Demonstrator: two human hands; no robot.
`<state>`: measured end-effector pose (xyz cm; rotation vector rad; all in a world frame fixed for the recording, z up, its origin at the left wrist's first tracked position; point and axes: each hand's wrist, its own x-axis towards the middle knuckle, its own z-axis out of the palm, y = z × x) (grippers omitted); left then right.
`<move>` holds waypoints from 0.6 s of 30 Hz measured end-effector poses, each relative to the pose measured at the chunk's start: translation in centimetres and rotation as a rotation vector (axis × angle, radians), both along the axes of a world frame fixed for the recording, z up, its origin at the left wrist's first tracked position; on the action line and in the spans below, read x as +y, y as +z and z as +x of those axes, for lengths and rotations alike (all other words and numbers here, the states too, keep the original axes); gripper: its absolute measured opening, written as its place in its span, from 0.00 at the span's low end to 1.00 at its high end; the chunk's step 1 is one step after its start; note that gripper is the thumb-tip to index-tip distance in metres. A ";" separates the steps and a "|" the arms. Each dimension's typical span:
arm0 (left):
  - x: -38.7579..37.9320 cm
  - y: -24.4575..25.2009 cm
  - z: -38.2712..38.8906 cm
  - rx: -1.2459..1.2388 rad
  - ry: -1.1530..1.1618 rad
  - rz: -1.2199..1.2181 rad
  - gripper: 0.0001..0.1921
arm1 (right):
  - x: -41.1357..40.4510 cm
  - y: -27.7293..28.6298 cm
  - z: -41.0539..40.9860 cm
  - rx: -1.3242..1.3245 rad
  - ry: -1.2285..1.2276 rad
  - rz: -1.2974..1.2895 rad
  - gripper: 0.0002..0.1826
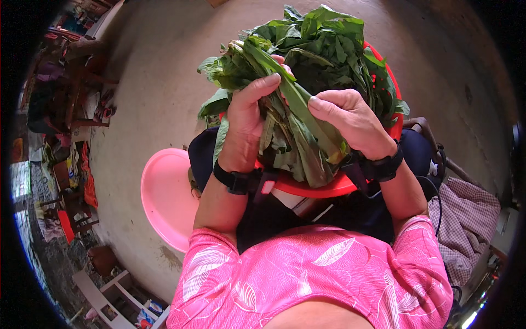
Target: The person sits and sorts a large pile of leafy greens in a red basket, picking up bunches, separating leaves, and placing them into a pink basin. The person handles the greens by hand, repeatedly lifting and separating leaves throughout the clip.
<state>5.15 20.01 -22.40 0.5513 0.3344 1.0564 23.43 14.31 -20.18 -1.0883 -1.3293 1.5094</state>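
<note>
My left hand [250, 98] is closed around a bunch of long green leaves [304, 140], its thumb lying across the stalks. Between the thumb and fingers of my right hand [353, 115] is the edge of one broad leaf [300, 100] of that bunch. The leaf tips hang down toward me, some limp, one yellowed. Under both hands a red plastic basket [314, 190] rests at my lap, heaped with more leafy greens [328, 45]. The leaves hide most of its inside. Black straps with small devices circle both wrists.
A pink plastic basin [168, 197] sits on the concrete floor at my left. To my right a checked cloth [466, 222] hangs beside a curved bar [423, 123]. Wooden chairs [78, 94] and cluttered goods line the far left, with a pale shelf unit [119, 292] below them.
</note>
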 end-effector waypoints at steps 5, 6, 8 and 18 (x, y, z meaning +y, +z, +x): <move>-0.7 0.1 1.6 0.088 0.146 -0.002 0.17 | 0.4 -0.3 0.7 -0.167 0.100 0.022 0.14; -0.6 0.0 1.8 0.159 0.182 0.029 0.17 | 0.5 -0.5 0.8 -0.214 0.090 0.057 0.14; -0.3 -0.2 2.0 0.230 0.213 0.048 0.17 | 0.7 -1.1 0.7 -0.237 0.051 0.114 0.14; 2.7 -1.6 -1.6 0.058 0.299 -0.129 0.11 | 1.3 -3.3 1.8 -0.411 0.154 0.273 0.13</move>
